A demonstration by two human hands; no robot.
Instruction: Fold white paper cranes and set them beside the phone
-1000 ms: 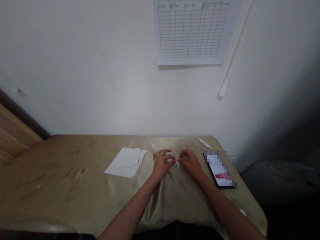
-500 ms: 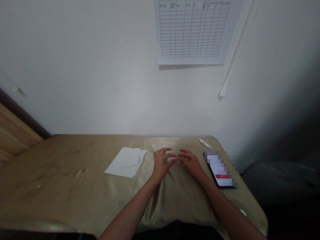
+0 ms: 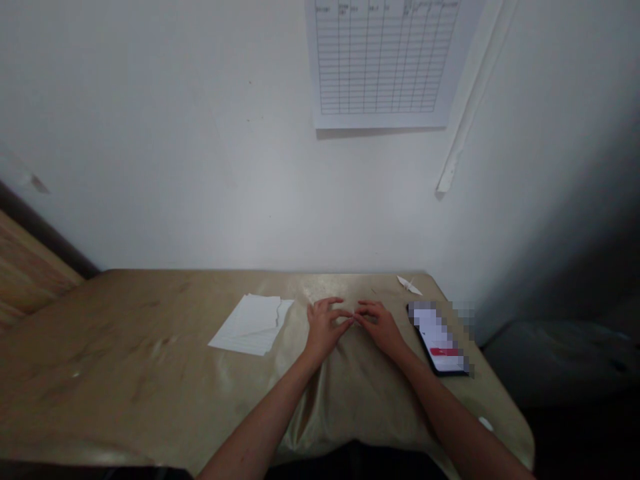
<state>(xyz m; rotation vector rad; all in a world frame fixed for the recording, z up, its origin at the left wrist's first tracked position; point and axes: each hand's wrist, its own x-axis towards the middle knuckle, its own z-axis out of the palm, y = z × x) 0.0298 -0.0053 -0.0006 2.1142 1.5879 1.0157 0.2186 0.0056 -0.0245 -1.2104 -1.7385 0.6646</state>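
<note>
Right hand [image 3: 381,325]: fingertips have drawn slightly toward 9 o'clock since a second ago, closing the narrow gap to the other hand.
Left hand [image 3: 324,325]: nearly unmoved, wrist bent the same way, thumb and index tips together.
Paper piece [image 3: 354,316]: between the two sets of fingertips; its lower point hung in view a second ago, now only a sliver shows.
Grip: both hands pinch almost fully closed on that piece, other fingers loosely spread; how firmly, I cannot tell.
Meaning: the handling looks like close pinching or creasing; the piece's shape is hidden.
Paper stack [image 3: 246,327]: unchanged, flat on the surface [image 3: 125,347] at 9 o'clock from the hands.
Folded paper figure [image 3: 409,286]: unchanged, at 2 o'clock.
Phone [image 3: 440,340]: between 3 and 4 o'clock, screen lit, partly pixelated.
</note>
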